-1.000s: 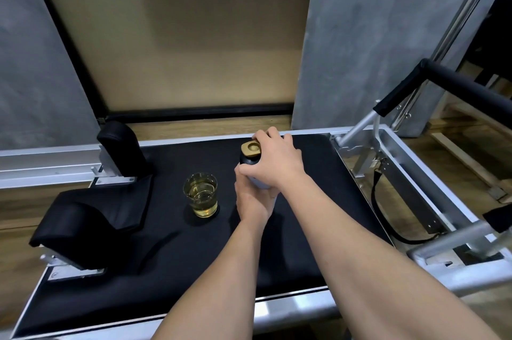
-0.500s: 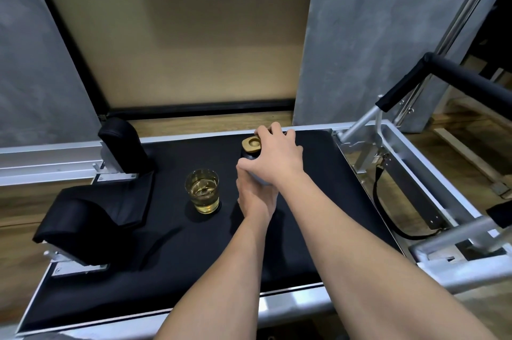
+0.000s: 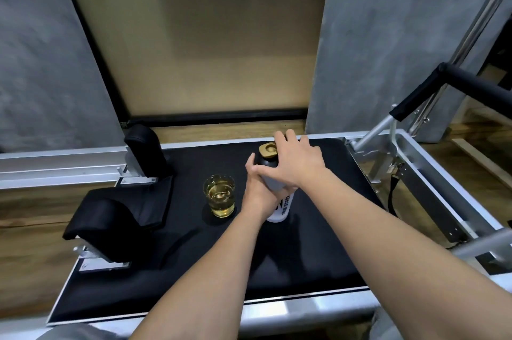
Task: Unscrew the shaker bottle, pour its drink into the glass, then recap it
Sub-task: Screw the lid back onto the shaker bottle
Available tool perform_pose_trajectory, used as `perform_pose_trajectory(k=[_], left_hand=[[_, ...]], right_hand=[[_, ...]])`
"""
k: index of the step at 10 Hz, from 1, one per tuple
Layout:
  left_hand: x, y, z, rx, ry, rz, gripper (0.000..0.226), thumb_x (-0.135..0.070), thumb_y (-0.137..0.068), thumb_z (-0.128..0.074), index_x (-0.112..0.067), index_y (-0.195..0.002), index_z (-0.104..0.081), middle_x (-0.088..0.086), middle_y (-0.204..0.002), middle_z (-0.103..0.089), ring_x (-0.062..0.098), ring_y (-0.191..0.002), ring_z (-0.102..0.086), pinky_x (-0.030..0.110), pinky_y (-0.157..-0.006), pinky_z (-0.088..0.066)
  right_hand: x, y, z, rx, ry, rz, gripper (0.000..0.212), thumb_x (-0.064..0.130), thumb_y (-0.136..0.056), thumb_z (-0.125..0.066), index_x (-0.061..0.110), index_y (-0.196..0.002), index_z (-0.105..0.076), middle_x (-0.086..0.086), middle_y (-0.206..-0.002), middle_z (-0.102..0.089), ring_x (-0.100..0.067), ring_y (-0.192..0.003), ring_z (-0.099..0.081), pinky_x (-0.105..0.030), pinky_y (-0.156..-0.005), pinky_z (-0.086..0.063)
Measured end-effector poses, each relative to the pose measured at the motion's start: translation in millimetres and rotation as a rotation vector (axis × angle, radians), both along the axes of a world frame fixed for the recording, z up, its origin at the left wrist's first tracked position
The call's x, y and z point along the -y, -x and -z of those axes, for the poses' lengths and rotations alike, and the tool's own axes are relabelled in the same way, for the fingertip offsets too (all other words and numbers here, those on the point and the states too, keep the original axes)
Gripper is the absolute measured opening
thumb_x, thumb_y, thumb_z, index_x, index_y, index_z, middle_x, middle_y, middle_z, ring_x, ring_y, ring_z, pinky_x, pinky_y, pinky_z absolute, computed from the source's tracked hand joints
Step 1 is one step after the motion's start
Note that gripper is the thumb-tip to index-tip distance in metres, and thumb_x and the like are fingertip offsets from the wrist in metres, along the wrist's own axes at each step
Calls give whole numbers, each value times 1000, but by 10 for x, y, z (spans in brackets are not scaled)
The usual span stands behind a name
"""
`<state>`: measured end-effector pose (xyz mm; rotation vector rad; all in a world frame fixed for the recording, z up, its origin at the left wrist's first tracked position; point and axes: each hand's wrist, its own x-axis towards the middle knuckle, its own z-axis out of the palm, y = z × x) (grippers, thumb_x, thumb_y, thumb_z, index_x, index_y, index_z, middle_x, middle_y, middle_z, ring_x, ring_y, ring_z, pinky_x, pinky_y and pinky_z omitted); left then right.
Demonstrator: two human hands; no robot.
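The shaker bottle [image 3: 282,208] stands upright on the black padded carriage [image 3: 194,242], white body with dark print. Its black lid [image 3: 266,162] with a gold flip cap [image 3: 268,150] sits on top. My left hand [image 3: 256,191] wraps the bottle's body from the left. My right hand [image 3: 295,162] grips the lid from above and the right. A clear glass [image 3: 220,195] holding yellow drink, roughly half full, stands just left of the bottle, apart from it.
Two black shoulder rests [image 3: 144,154] and a black headrest [image 3: 110,226] sit at the carriage's left. A silver metal frame [image 3: 415,162] with a black padded bar [image 3: 465,84] rises at the right. Wooden floor and grey wall panels lie beyond.
Both hands stay on the bottle; my right hand has turned a little on the lid. The bottle's white lower body now shows below my hands. The glass has not moved.
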<state>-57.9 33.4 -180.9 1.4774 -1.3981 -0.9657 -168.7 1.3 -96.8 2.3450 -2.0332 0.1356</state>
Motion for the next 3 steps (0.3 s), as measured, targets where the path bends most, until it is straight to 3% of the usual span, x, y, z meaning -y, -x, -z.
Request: perform_pose_trajectory(k=[1, 2, 3], left_hand=[[28, -207, -104, 14, -65, 98, 138, -26, -70, -101, -34, -169, -7, 0, -173, -32, 20, -155, -40, 39, -124, -38], [66, -610, -445, 244, -71, 198, 133, -42, -73, -97, -44, -166, -3, -3, -178, -22, 23, -160, -30, 39, -117, -35], [94, -886, -806, 497, 30, 214, 121, -48, -79, -91, -39, -167, -9, -4, -178, -24, 22, -160, -31, 41, -121, -37]], right_hand=[[-17, 29, -32, 14, -23, -7, 115, 101, -68, -34, 27, -155, -28, -7, -148, -44, -39, -129, -48, -50, -80, -46], [-67, 30, -152, 69, -8, 0, 117, 101, -70, -22, 30, -163, -14, -6, -158, -38, -40, -137, -42, -53, -88, -48], [-63, -4, -322, 119, 21, -15, 112, 98, -72, -16, 32, -163, -14, -6, -159, -37, -40, -137, -41, -55, -91, -46]])
